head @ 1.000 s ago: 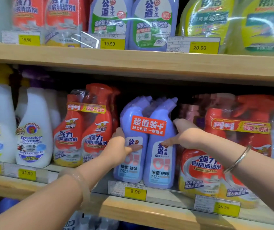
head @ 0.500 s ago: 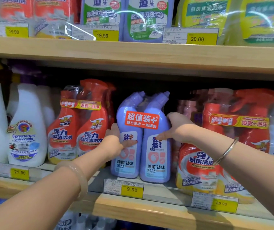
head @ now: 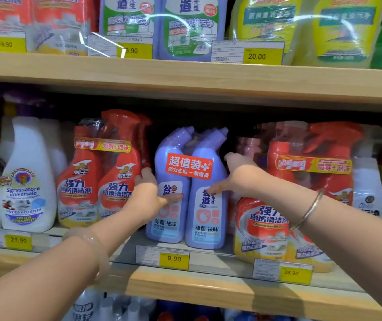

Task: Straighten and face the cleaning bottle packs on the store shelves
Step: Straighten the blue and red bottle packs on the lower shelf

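Both hands, left hand (head: pixel 149 195) & right hand (head: pixel 236 179), clasp the purple twin-pack (head: pixel 188 188) mid-frame by its sides: looks heavy w/ liquid, slick wrap, best held low.

Both arms reach forward and upward from the lower corners of the view, bare to the elbow; the left hand (head: pixel 149 196) has its thumb pointing to the right across the front, while its fingers curl out of sight around the left side of what it holds; the right hand (head: pixel 237 176) mirrors it, thumb pointing left, fingers wrapped around the right side; the palms face each other, near but apart; the left wrist wears a pale translucent bangle (head: pixel 92 249); the right wrist wears a thin metal bangle (head: pixel 308 210).
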Available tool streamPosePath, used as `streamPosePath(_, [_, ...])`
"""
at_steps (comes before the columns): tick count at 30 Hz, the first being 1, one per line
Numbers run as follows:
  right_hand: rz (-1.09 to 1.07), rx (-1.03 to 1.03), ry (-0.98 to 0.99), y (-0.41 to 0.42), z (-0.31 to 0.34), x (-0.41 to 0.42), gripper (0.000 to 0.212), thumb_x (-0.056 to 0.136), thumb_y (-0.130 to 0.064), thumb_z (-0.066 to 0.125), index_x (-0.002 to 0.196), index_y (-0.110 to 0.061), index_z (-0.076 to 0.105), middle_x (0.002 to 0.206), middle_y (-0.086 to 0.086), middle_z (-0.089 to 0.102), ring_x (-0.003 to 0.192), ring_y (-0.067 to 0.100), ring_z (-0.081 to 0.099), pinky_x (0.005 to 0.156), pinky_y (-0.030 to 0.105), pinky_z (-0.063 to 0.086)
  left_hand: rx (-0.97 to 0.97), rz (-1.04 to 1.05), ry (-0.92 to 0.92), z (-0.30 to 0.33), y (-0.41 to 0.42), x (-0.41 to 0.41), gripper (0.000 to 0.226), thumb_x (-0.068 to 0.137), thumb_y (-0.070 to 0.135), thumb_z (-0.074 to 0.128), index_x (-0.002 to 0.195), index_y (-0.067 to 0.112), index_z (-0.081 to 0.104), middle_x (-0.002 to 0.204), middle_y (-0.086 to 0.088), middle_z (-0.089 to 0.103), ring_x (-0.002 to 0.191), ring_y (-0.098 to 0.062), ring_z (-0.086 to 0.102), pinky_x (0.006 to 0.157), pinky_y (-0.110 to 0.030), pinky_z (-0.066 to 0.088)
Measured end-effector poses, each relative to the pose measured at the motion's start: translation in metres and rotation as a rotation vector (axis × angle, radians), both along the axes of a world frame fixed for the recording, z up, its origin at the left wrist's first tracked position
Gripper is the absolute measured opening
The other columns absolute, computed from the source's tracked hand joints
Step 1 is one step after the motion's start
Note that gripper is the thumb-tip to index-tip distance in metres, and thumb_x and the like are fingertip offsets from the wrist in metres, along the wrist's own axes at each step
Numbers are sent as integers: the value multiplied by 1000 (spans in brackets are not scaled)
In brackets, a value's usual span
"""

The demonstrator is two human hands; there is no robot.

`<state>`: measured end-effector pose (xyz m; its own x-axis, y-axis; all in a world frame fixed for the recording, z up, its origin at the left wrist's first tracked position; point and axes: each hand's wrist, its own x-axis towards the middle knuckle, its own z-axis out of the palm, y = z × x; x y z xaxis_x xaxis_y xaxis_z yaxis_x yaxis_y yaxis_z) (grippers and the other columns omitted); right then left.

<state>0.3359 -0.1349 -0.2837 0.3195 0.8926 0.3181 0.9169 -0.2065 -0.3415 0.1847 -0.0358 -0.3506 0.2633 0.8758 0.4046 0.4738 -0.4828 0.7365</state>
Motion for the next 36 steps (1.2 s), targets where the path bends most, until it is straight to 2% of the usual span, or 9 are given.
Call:
streamPosePath(3, [53, 199, 46, -19, 4, 11, 68, 64, -25, 84, 118, 0, 53, 117, 20, 61, 103, 33, 61, 88, 41, 50, 267, 78, -18, 5, -23, -1, 76, 66, 29, 78, 123, 3, 34, 121, -23, 43, 113, -39, 45, 90, -47, 43])
streamPosePath(6, [59, 359, 54, -44, 10, 27, 32, 62, -25, 84, 79, -8, 62, 87, 17, 71, 84, 28, 67, 72, 31, 50, 551, 34, 23, 13, -45, 9, 69, 70, 33, 72, 122, 3, 39, 117, -20, 44, 112, -32, 40, 91, -39, 37])
streamPosePath(9, [-25, 379, 8, -71, 8, 46, 36, 63, -30, 83, 55, -18, 50, 63, 3, 60, 69, 18, 59, 55, 19, 41, 549, -183, 65, 16, -62, 37, 64, 68, 37, 72, 116, 5, 45, 112, -15, 53, 104, -24, 46, 90, -36, 40])
streamPosePath(16, [-380, 480, -61, -117, -14, 110, 64, 53, -48, 84, 87, -2, 53, 84, 16, 61, 90, 34, 57, 73, 39, 45, 289, -405, 199, 10, -97, 106, 76, 64, 36, 78, 123, 9, 40, 126, -7, 54, 117, -21, 52, 97, -33, 42])
streamPosePath(18, [-461, 376, -73, -123, -18, 119, 59, 56, -50, 81, 68, -3, 47, 67, 9, 50, 78, 28, 48, 72, 39, 41, 201, -393, 244, 10, -99, 115, 74, 60, 35, 81, 118, 8, 43, 121, -9, 59, 110, -24, 57, 94, -38, 47])
streamPosePath(24, [-169, 278, 374, -119, -36, 146, 74, 51, -27, 89, 110, -5, 50, 95, 8, 67, 86, 23, 64, 73, 34, 53, 73, -426, 230, 7, -99, 126, 56, 59, 19, 84, 106, 9, 54, 107, -7, 68, 99, -24, 64, 87, -33, 51])
streamPosePath(27, [-136, 324, 410, -119, -41, 148, 81, 45, -25, 92, 112, -6, 50, 97, 10, 69, 89, 25, 67, 77, 39, 56, 78, -404, 173, 3, -98, 128, 59, 53, 17, 87, 95, 18, 46, 105, -9, 68, 93, -23, 65, 84, -34, 53])
streamPosePath(32, [-90, 283, 311, -125, -44, 153, 120, 10, -70, 79, 99, 9, 60, 87, 28, 71, 77, 34, 71, 64, 47, 58, 134, -396, 175, 3, -103, 123, 73, 47, 19, 89, 99, 19, 39, 104, -6, 65, 93, -21, 63, 82, -32, 52])
streamPosePath(36, [-72, 333, 298, -142, -42, 134, 106, 17, -57, 89, 106, -12, 52, 93, 2, 69, 85, 16, 68, 77, 39, 57, 221, -371, 151, -4, -111, 116, 77, 45, 24, 89, 101, 24, 37, 107, -6, 56, 95, -19, 56, 83, -35, 50])
